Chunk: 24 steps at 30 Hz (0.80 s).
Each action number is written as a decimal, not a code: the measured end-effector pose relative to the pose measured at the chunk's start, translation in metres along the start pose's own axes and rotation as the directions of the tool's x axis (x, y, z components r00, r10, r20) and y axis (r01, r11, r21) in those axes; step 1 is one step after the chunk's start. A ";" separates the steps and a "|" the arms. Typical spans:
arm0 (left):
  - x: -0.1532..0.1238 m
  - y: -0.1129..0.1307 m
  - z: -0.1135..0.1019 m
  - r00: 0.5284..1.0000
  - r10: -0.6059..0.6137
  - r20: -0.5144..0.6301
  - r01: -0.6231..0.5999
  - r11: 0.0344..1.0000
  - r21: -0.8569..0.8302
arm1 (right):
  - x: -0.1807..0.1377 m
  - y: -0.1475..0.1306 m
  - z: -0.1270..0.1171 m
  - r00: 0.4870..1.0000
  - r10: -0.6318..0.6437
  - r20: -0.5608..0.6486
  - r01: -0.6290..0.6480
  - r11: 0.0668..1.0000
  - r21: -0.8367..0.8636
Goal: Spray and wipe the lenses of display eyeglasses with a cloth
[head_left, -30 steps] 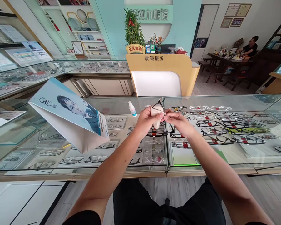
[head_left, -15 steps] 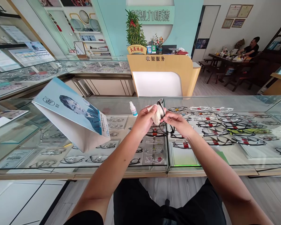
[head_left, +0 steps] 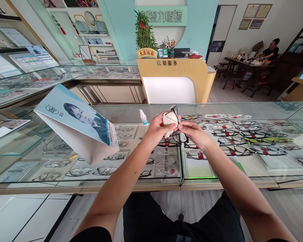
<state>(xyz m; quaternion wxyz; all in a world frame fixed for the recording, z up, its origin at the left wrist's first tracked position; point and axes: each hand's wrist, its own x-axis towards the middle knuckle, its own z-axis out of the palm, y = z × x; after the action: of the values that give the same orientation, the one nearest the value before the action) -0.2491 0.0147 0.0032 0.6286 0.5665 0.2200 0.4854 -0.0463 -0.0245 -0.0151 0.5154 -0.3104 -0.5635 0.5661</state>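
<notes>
My left hand point(head_left: 158, 127) is closed on a cream cloth point(head_left: 169, 119), which is folded around one lens of a pair of black-framed glasses point(head_left: 176, 113). My right hand point(head_left: 192, 132) pinches the same glasses by the frame, its fingertips almost meeting my left thumb. The glasses are held up above the glass counter, tilted, with the other lens hanging below my fingers. A small white spray bottle point(head_left: 143, 117) with a blue label stands on the counter to the left of my hands.
A glass display counter point(head_left: 151, 183) spans the front, with several rows of glasses point(head_left: 254, 134) at right. A blue tent-shaped display card point(head_left: 78, 124) stands at left. Beyond are a wooden cash desk point(head_left: 212, 84) and a seated person point(head_left: 270, 52).
My left thumb has moved down across the cloth towards my right fingertips. More of the cloth now shows, spread rounder over the lens. My right hand has hardly moved.
</notes>
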 end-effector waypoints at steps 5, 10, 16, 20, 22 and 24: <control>-0.001 0.000 0.004 1.000 -0.005 -0.020 0.005 1.000 -0.019 | 0.000 0.000 0.002 1.000 0.012 0.021 -0.013 0.999 0.047; -0.002 0.004 0.009 0.998 0.023 -0.052 -0.024 1.000 -0.006 | -0.001 -0.001 0.005 0.998 0.040 0.041 -0.043 0.995 0.089; -0.005 -0.002 0.015 0.987 0.074 -0.141 -0.070 0.997 0.037 | -0.003 0.002 0.010 0.995 0.036 0.092 -0.036 0.999 0.001; -0.004 -0.006 0.016 0.975 0.102 -0.197 -0.100 0.995 0.023 | -0.004 0.004 0.012 0.994 0.031 0.102 -0.026 0.998 -0.053; -0.003 -0.007 0.015 0.973 0.095 -0.211 -0.098 0.995 -0.003 | -0.004 0.002 0.013 0.995 0.028 0.097 -0.020 0.996 -0.081; -0.001 -0.007 0.013 0.979 0.076 -0.189 -0.084 0.996 -0.032 | -0.004 0.000 0.012 0.996 0.018 0.085 -0.011 0.996 -0.092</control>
<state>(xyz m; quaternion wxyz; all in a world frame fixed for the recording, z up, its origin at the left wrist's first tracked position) -0.2367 0.0086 0.0003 0.5962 0.5138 0.2457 0.5659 -0.0564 -0.0322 -0.0136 0.4719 -0.3131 -0.6080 0.5564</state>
